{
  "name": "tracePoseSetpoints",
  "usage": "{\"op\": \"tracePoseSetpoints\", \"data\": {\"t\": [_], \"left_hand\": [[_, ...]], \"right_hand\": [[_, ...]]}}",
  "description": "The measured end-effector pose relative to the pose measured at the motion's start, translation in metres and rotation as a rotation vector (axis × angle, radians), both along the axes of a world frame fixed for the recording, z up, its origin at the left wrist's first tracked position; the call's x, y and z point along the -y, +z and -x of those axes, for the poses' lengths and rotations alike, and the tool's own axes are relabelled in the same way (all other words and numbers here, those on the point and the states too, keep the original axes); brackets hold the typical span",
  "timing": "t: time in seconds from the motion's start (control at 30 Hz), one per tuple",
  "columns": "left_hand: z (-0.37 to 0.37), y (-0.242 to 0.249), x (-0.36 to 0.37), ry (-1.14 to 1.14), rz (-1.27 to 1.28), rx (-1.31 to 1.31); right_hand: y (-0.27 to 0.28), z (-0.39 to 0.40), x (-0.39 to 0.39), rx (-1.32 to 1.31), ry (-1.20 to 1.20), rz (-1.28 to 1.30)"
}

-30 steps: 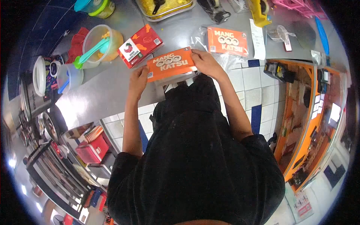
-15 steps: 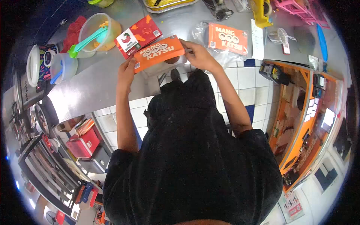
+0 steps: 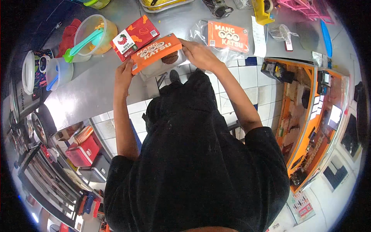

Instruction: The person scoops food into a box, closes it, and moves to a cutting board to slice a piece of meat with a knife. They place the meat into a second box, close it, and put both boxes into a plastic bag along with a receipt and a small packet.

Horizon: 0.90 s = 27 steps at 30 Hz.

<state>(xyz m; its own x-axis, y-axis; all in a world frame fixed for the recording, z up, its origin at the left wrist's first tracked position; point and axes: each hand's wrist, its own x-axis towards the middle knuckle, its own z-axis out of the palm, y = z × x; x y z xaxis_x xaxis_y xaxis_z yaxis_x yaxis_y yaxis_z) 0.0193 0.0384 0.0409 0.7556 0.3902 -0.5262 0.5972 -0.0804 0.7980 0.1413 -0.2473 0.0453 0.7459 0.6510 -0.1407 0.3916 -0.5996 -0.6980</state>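
An orange food box (image 3: 156,51) lettered "MANG KATSU" is between my hands at the counter's near edge. Its printed lid is tilted, and below it show a pale interior and a round brown piece of food (image 3: 170,58). My left hand (image 3: 124,74) pinches the box's left end. At the other end, my right hand (image 3: 199,56) grips the upper right corner, its fingertips partly hidden. Just behind lies a red box (image 3: 135,35) with a white label, overlapped by the orange one. A second orange box (image 3: 228,36) rests in clear plastic to the right.
On the left stand a clear tub (image 3: 110,29) with a turquoise spoon and a smaller tub (image 3: 63,73). A paper receipt (image 3: 259,36), a yellow tape dispenser (image 3: 262,13) and a blue utensil (image 3: 326,38) lie right. A metal tray (image 3: 166,6) sits at the back.
The orange lid has tipped so its printed face looks narrower, and more of the brown food shows beneath. Both hands keep their hold. The whole view has shifted slightly.
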Motion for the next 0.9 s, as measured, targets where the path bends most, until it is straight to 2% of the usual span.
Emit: {"op": "tracePoseSetpoints", "data": {"t": [0.13,0.23,0.33,0.43,0.53,0.63,0.73,0.77,0.83,0.9], "left_hand": [[0.002,0.004,0.003,-0.004,-0.002,0.027],[0.002,0.002,0.001,-0.033,-0.015,-0.013],[0.001,0.006,0.004,-0.012,-0.020,-0.029],[0.001,0.008,0.005,0.002,-0.020,-0.026],[0.000,0.009,0.006,0.017,-0.018,-0.033],[0.000,0.002,0.004,0.010,-0.019,-0.007],[-0.001,0.000,-0.001,-0.060,-0.063,-0.038],[0.000,0.001,-0.001,-0.071,-0.084,-0.037],[0.000,0.005,0.002,-0.092,-0.126,-0.033],[0.003,-0.003,0.004,-0.047,-0.010,0.046]], "right_hand": [[-0.033,0.005,-0.002,0.072,0.006,-0.243],[-0.041,0.008,-0.004,0.120,-0.062,-0.221],[-0.025,0.005,-0.007,-0.138,-0.086,-0.301],[-0.003,0.004,-0.009,-0.290,-0.153,-0.280],[0.015,0.002,-0.018,-0.420,-0.333,-0.174],[-0.005,-0.009,-0.026,-0.444,-0.377,-0.151],[0.006,-0.012,-0.024,-0.504,-0.297,-0.107],[-0.007,-0.018,-0.022,-0.553,-0.222,-0.066],[-0.011,-0.014,-0.022,-0.443,-0.153,-0.012],[-0.009,-0.010,-0.022,-0.355,-0.114,0.026]]}}
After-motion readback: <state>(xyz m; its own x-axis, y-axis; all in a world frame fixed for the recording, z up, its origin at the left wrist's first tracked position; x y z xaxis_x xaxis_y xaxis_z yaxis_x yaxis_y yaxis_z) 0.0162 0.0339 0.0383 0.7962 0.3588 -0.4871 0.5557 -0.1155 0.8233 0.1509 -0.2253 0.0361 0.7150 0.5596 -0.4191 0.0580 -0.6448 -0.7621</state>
